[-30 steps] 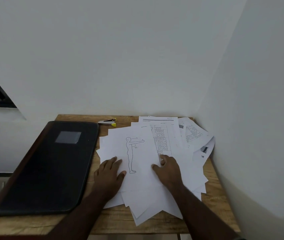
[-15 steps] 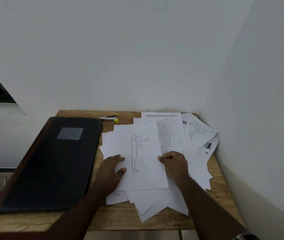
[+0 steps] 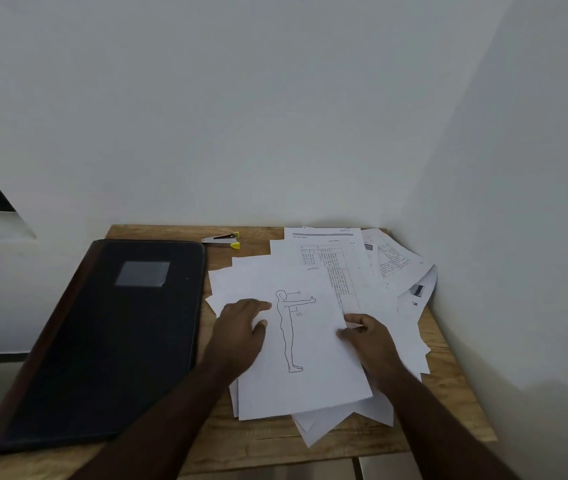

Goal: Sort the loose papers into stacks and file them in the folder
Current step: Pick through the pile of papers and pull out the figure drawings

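Near table edge, loose papers (image 3: 313,427) fanned in messy pile: thin, light, floppy, slippery; best pinched at edge
Left hand (image 3: 241,327) flat, pressing figure sheet (image 3: 310,386)
Right hand (image 3: 367,336) pinches its right edge
Closed black folder (image 3: 102,341) left
Stapler (image 3: 222,239) far

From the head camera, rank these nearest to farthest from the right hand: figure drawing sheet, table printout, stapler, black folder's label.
From the right hand:
1. Figure drawing sheet: pinched in its fingers.
2. Table printout: just behind.
3. Stapler: back left.
4. Folder's label: far left.
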